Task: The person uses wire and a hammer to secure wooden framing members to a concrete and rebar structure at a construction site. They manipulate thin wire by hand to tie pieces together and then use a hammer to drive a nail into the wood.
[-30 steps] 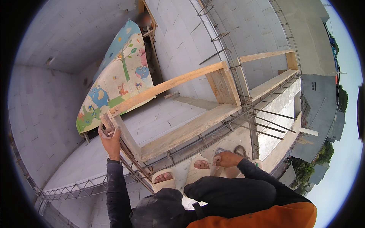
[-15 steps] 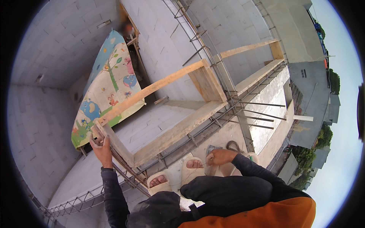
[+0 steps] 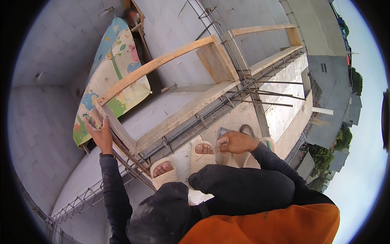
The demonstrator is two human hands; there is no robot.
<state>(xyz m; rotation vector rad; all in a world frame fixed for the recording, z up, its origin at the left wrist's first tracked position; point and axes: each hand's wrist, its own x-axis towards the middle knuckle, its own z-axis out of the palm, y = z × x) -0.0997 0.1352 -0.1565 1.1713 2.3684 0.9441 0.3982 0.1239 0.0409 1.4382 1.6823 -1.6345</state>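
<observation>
Wood frame point(image 3: 188, 115) stands beyond the feet point(image 3: 204, 149), beside rebar point(image 3: 200, 120); likely stiff, heavyish, best held at board ends. Hands well apart: left hand point(image 3: 100, 133) spread at its left corner, grip unclear; right hand point(image 3: 239, 142) pinches thin wire point(image 3: 215, 149), probably light, springy.

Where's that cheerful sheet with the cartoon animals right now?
In the head view, the cartoon-print sheet is left of centre, partly behind the nearer wooden frame. In the picture, its lower corner shows beside the left hand.

Pale ledge point(image 3: 239, 116): two cream sandals point(image 3: 198, 162) side by side, dark coil point(image 3: 246, 129) beyond.
</observation>
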